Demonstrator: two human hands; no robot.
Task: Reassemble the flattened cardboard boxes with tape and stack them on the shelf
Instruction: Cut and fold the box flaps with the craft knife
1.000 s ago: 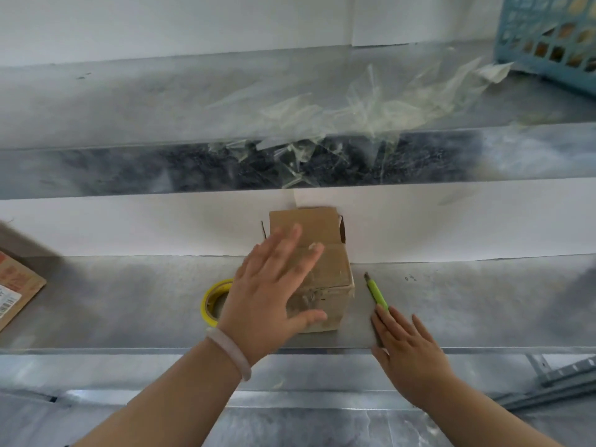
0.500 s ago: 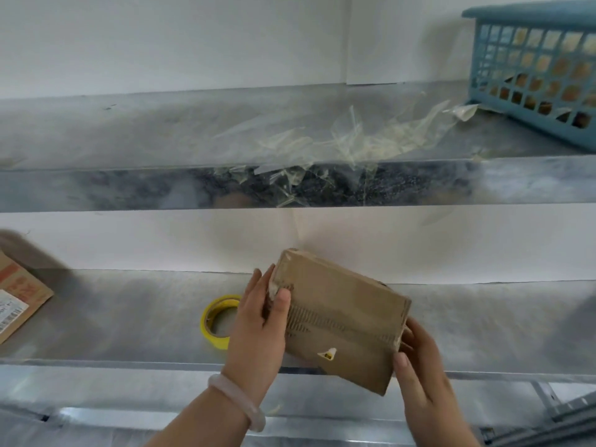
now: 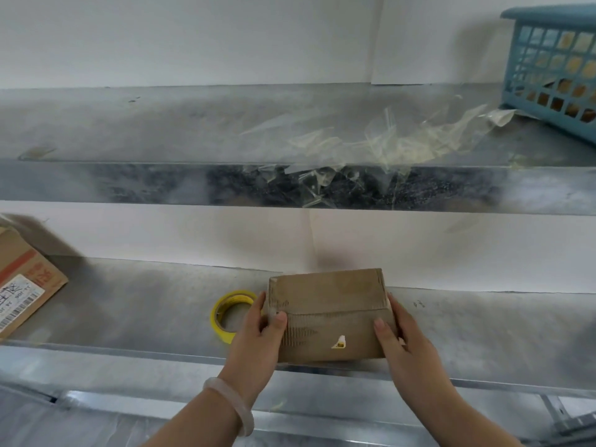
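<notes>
Steel shelving stands against a white wall, and the lower shelf [image 3: 129, 311] carries a tape roll [image 3: 225, 314]. At the shelf's front edge the box [image 3: 329, 317] sits between both hands. The left hand [image 3: 258, 337] grips its left end and the right hand [image 3: 403, 343] its right end, both thumbs on the near face. The roll lies just behind the left hand. Likely risks: a hard squeeze could buckle the scuffed cardboard, and a slack grip could let the box slip off the edge.
</notes>
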